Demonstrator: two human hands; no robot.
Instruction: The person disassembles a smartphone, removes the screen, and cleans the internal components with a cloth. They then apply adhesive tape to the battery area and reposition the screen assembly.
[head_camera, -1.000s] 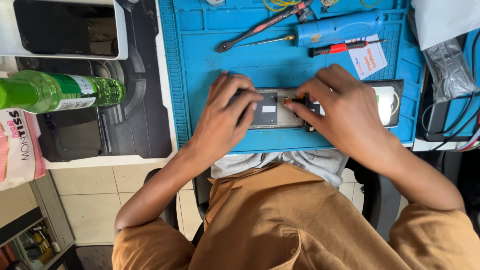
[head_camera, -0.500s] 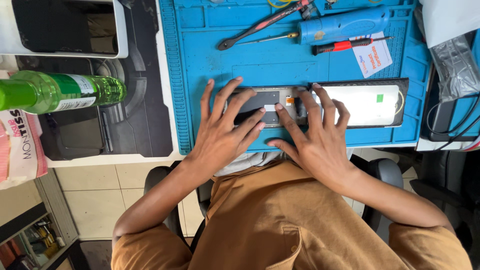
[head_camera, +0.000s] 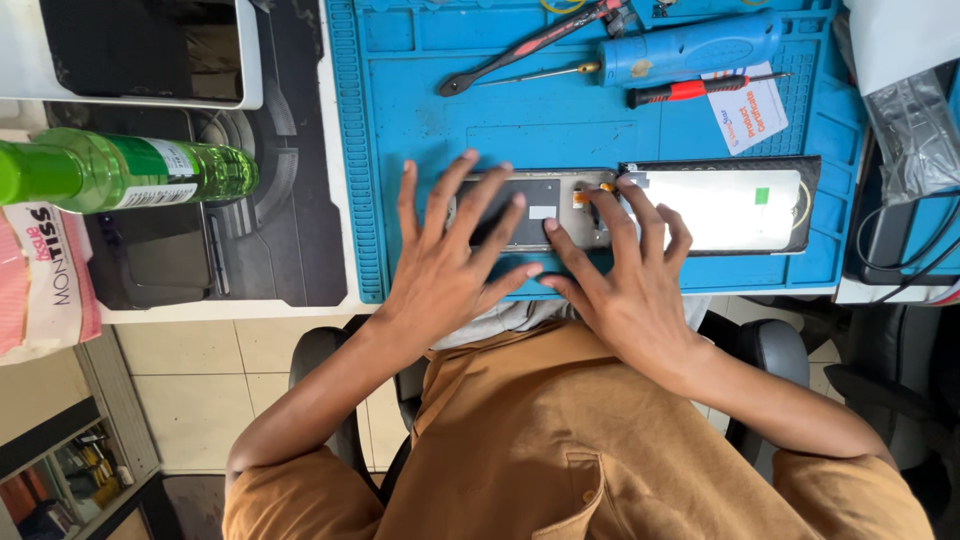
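Both hands, spread flatter than half a second ago: left hand (head_camera: 445, 270) and right hand (head_camera: 625, 275) press splayed fingers on the opened phone (head_camera: 540, 210), its long axis left-right, on the blue mat (head_camera: 420, 120).

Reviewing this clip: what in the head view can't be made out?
- Opened phone body: mostly covered by the spread left hand and right hand; its inner parts are too small to tell.
- Blue screwdriver handle and pliers: far ends cut off by the top edge.
- Green bottle: neck cut off by the left edge.
- Clear bag: contents unclear.
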